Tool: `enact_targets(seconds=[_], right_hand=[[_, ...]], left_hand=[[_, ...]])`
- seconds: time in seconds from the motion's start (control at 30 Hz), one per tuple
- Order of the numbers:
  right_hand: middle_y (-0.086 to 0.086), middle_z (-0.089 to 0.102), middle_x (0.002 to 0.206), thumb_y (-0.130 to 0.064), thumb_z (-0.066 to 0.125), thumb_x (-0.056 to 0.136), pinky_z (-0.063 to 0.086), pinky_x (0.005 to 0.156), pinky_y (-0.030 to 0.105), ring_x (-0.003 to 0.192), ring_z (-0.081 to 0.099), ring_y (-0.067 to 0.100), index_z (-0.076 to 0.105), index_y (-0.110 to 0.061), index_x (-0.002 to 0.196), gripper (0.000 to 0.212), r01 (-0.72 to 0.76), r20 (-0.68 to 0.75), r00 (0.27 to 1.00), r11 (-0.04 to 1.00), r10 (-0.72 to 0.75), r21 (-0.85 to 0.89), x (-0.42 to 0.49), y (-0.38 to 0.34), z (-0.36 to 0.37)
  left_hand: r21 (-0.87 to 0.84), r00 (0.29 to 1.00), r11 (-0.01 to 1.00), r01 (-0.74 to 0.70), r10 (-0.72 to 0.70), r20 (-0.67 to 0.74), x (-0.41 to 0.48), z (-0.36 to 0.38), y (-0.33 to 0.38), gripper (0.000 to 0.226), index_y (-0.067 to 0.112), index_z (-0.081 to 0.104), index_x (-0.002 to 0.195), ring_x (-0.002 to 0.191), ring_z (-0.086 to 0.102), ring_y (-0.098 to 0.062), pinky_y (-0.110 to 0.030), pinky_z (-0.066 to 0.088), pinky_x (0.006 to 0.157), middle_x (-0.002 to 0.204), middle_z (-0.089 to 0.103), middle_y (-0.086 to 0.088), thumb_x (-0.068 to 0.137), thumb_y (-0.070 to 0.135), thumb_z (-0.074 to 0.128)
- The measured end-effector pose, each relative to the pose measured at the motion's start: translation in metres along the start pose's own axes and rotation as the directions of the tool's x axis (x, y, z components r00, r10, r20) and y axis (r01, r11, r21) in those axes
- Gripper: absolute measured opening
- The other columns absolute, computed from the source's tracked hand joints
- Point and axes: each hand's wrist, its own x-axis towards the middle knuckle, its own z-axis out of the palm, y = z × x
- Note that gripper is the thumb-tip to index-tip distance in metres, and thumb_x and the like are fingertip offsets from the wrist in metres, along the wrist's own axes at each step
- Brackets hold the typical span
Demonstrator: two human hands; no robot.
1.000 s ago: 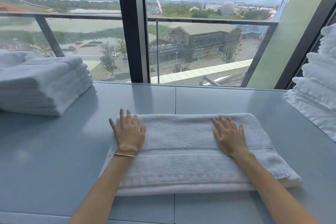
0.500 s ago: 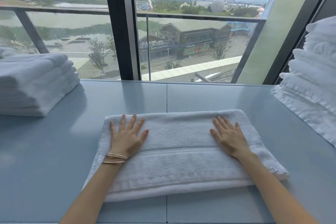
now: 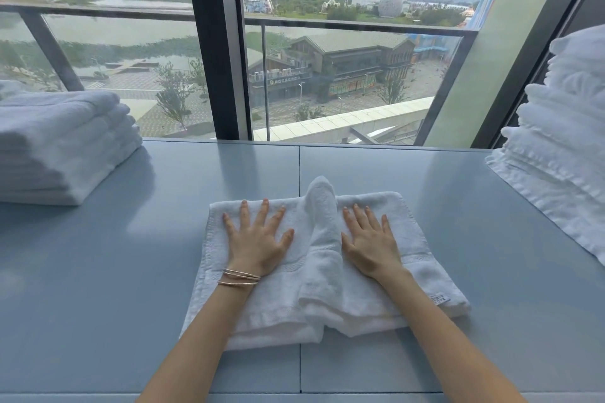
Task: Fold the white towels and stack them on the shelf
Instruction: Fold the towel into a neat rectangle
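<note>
On the table, left hand and right hand press flat-fingered on a towel, apparently bunched between them

Towel mid-table; folded stack left, pile right.

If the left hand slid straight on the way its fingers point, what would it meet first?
The left hand would leave the towel at its far edge, cross bare table and probably first meet the window glass beside the dark post; depth is unclear.
</note>
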Motion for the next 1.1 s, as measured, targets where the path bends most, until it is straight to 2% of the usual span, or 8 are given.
enact_targets(seconds=[0.17, 0.3, 0.4, 0.5, 0.63, 0.77, 0.87, 1.1], right_hand=[[-0.007, 0.004, 0.157, -0.065, -0.005, 0.073, -0.006, 0.117, 0.041, 0.144, -0.004, 0.014, 0.010, -0.026, 0.149, 0.087, 0.061, 0.003, 0.998, 0.996, -0.061, 0.062, -0.001, 0.002, -0.002], [-0.005, 0.046, 0.140, -0.037, 0.038, 0.098, 0.027, 0.107, 0.018, 0.130, 0.037, 0.005, 0.040, -0.021, 0.139, 0.045, 0.160, -0.149, 0.986, 0.734, -0.080, 0.661, -0.013, -0.004, -0.014], [-0.007, 0.046, 0.140, -0.030, 0.043, 0.098, 0.029, 0.100, 0.005, 0.125, 0.040, -0.004, 0.040, -0.019, 0.140, 0.044, 0.151, -0.115, 0.988, 0.492, -0.102, 0.858, -0.022, -0.016, -0.019], [-0.009, 0.034, 0.148, -0.050, 0.030, 0.090, 0.017, 0.115, 0.026, 0.137, 0.029, 0.006, 0.026, -0.026, 0.145, 0.060, 0.219, -0.138, 0.975, 0.678, -0.172, 0.701, -0.018, -0.021, -0.008], [-0.014, 0.015, 0.155, -0.077, -0.011, 0.073, -0.001, 0.112, 0.055, 0.144, 0.008, 0.019, 0.007, -0.044, 0.144, 0.080, 0.255, -0.055, 0.967, 0.955, -0.250, 0.153, -0.012, 0.008, -0.005], [-0.014, 0.015, 0.154, -0.053, 0.019, 0.094, -0.001, 0.105, 0.066, 0.143, 0.001, 0.029, 0.034, -0.045, 0.137, 0.046, 0.110, 0.046, 0.992, 0.991, -0.114, 0.071, -0.007, 0.012, -0.012], [-0.003, 0.030, 0.150, -0.030, 0.031, 0.100, 0.004, 0.112, 0.057, 0.144, 0.009, 0.025, 0.051, -0.022, 0.126, 0.034, 0.141, -0.109, 0.987, 0.964, -0.119, 0.225, -0.002, -0.017, -0.012], [-0.008, 0.008, 0.157, -0.032, 0.026, 0.100, -0.002, 0.116, 0.043, 0.145, -0.001, 0.018, 0.012, -0.023, 0.149, 0.051, 0.122, -0.070, 0.991, 0.985, -0.114, 0.122, 0.016, -0.015, -0.002]], left_hand=[[-0.328, 0.983, 0.930, -0.167, 0.132, -0.125, -0.004, -0.004, 0.005, 0.088, 0.032, 0.031, 0.143, 0.144, 0.013, -0.017, -0.048, 0.005, 0.114, 0.154, 0.021, 0.008, 0.067, 0.070, 0.006], [-0.865, 0.983, 0.472, -0.168, 0.146, -0.111, -0.002, -0.017, 0.019, 0.062, 0.018, 0.047, 0.133, 0.126, 0.043, -0.008, -0.027, 0.030, 0.109, 0.135, 0.050, 0.005, 0.079, 0.049, 0.045], [-0.734, 0.983, 0.653, -0.185, 0.117, -0.144, -0.001, -0.007, 0.027, 0.061, 0.014, 0.047, 0.134, 0.124, 0.048, -0.017, -0.027, 0.034, 0.103, 0.133, 0.053, -0.001, 0.080, 0.042, 0.040], [-0.559, 0.972, 0.803, -0.208, 0.105, -0.210, -0.002, 0.001, 0.026, 0.066, 0.012, 0.041, 0.138, 0.125, 0.045, -0.024, -0.031, 0.031, 0.105, 0.137, 0.049, -0.006, 0.081, 0.042, 0.033], [-0.183, 0.978, 0.968, -0.171, 0.144, -0.148, -0.002, 0.000, -0.010, 0.091, 0.025, 0.028, 0.145, 0.141, 0.021, -0.009, -0.036, 0.011, 0.115, 0.152, 0.027, 0.006, 0.067, 0.058, -0.003], [-0.090, 0.980, 0.976, -0.198, 0.195, -0.047, -0.007, -0.003, -0.031, 0.089, 0.038, 0.022, 0.145, 0.143, 0.006, -0.003, -0.044, -0.001, 0.115, 0.154, 0.015, 0.018, 0.066, 0.063, -0.009], [-0.072, 0.970, 0.968, -0.240, 0.242, 0.034, -0.005, -0.009, -0.029, 0.082, 0.041, 0.014, 0.146, 0.143, 0.000, -0.003, -0.049, -0.003, 0.114, 0.155, 0.008, 0.019, 0.070, 0.064, -0.007], [-0.094, 0.987, 0.983, 0.160, -0.156, 0.045, -0.011, -0.006, -0.005, 0.050, 0.034, 0.010, 0.148, 0.144, -0.008, -0.020, -0.064, -0.003, 0.108, 0.157, -0.001, 0.014, 0.099, 0.043, 0.017]])
